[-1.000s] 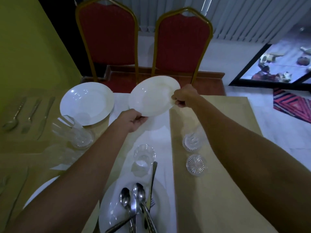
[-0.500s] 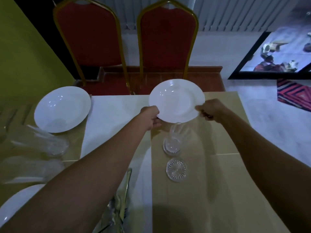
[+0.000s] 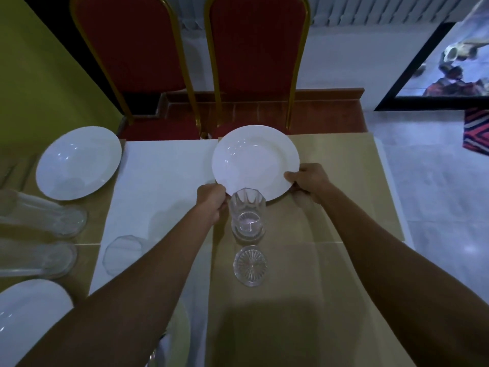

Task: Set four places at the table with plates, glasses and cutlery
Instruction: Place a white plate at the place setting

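Two red chairs (image 3: pixel 148 49) with gold frames stand side by side at the far edge of the table (image 3: pixel 164 181). A green wall (image 3: pixel 39 75) lies to the left, and a pale floor (image 3: pixel 436 207) with a striped rug (image 3: pixel 476 133) to the right.

Both hands hold a white plate (image 3: pixel 254 160) at the far end of the tan mat (image 3: pixel 344 260), in front of the right chair. The left hand (image 3: pixel 211 200) has its fingers curled round the near-left rim. The right hand (image 3: pixel 308 180) grips the near-right rim with the thumb on top. A shadow shows under the near rim, and I cannot tell whether the plate rests on the mat or hangs just above it.

Just near of the plate, between the two wrists, a glass (image 3: pixel 247 215) stands upright, its lip overlapping the plate's rim in this view. A second glass (image 3: pixel 250 266) stands just near of that, seen from straight above.

On the far left lies a left plate (image 3: pixel 78 162), with blurred cutlery (image 3: pixel 16 170) beside it at the frame edge. Near of that plate are two side glasses (image 3: pixel 47 215), one behind the other. A faint glass (image 3: pixel 123 254) sits on the white strip beside the left forearm. A corner plate (image 3: pixel 29 319) fills the near-left, and a hidden plate (image 3: pixel 181 332) shows partly under the left forearm.
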The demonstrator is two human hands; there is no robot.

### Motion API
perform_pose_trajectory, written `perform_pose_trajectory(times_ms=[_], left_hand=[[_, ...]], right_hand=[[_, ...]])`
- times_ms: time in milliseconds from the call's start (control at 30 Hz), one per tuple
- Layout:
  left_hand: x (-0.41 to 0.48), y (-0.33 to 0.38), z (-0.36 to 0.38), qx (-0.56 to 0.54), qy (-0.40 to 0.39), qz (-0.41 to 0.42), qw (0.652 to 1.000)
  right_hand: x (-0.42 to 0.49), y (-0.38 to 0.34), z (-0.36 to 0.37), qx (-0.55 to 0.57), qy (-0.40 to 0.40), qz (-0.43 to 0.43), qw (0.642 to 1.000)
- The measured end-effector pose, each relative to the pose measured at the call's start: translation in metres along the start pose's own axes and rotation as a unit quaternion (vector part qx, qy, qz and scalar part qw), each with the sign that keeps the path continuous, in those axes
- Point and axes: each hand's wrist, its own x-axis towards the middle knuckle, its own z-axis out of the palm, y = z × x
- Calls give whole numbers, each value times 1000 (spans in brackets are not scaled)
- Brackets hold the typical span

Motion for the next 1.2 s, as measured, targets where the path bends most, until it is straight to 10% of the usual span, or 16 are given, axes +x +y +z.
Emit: perform_pose_trajectory(times_ms=[533,1200], left_hand=[[-65,-67,-35,132,54,94,985],[-169,-174,-160,130,-72,92,985]], right_hand=[[-98,37,4,45,64,-11,997],[-287,80,157,-146,-149,-94,974]])
